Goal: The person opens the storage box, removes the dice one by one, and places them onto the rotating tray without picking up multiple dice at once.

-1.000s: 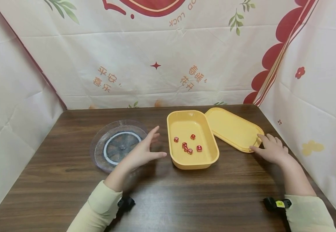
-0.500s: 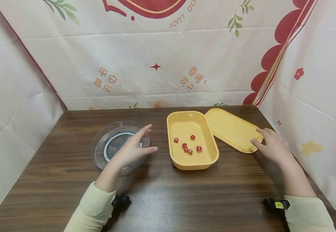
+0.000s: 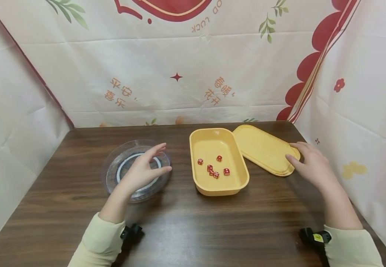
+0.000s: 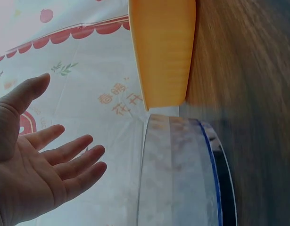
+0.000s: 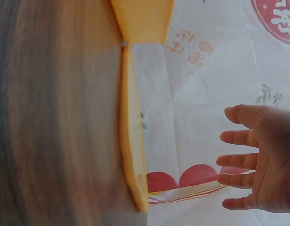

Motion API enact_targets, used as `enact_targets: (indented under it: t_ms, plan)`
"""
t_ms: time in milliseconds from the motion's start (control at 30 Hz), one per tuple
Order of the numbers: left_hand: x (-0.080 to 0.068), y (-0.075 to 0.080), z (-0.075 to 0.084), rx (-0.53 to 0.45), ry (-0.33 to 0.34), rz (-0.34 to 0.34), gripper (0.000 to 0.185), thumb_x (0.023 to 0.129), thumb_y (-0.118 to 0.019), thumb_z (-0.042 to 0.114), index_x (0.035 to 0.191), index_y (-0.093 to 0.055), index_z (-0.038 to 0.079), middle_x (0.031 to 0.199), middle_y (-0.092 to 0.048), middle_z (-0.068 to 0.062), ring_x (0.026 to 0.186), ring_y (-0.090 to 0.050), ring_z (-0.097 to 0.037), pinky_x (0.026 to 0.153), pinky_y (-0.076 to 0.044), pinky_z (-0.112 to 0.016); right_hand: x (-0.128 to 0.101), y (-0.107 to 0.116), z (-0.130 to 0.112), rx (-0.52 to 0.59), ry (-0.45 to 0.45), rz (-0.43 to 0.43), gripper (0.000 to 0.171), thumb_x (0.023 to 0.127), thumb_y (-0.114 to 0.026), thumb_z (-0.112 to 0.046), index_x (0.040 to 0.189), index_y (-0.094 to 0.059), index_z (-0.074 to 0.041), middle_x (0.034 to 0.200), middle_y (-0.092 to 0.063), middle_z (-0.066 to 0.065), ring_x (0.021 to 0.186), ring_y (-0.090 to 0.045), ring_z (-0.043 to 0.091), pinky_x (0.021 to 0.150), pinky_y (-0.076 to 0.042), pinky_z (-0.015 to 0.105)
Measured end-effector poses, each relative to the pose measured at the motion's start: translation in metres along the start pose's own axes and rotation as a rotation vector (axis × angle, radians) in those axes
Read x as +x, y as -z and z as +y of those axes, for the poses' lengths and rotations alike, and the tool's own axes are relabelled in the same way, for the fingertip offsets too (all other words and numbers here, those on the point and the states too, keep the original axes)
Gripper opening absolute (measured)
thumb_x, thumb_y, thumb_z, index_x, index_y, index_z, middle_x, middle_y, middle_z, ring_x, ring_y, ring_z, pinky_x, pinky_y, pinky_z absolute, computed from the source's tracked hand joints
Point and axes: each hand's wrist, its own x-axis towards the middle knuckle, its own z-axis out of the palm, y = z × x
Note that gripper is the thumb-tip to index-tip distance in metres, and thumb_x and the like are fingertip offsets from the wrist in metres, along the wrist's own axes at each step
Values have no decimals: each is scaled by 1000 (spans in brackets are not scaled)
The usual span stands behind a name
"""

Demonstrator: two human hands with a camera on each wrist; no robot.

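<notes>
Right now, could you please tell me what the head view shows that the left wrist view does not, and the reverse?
Only the head view shows the five red dice inside the yellow box, the lid beside it, and the right hand at the lid's right edge. Only the left wrist view shows the left hand from the palm side, fingers spread and apart from the clear dish. Both show the left hand, the dish, the box and the wooden table.
</notes>
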Motion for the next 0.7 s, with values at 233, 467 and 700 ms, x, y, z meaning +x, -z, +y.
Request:
enact_targets:
  t_ms: [233,467,700]
  plan:
    - [-6,10,-6,-11,-10,37,75,83,-77,25,146,-38,13,140,-49,-10,129,-43,-28,101,-36,-49,-1,8,-17,57,41,51,47,95,-59,-27,130,-52,4,134,-43,33,123,-36,52,99,-25,65]
    - [-16,24,-21,-51,-16,77,76,83,-77,25,147,-37,15,140,-49,-8,130,-41,-25,102,-33,-50,-5,16,-35,84,75,91,44,94,-62,-24,129,-54,1,133,-47,28,124,-38,48,103,-24,61]
    - [-25,38,-37,-21,-16,110,75,85,-75,25,148,-35,14,142,-46,-11,131,-39,-29,101,-33,-53,-9,21,-56,118,91,116,42,92,-65,-22,128,-57,-3,133,-51,22,124,-41,44,100,-28,62]
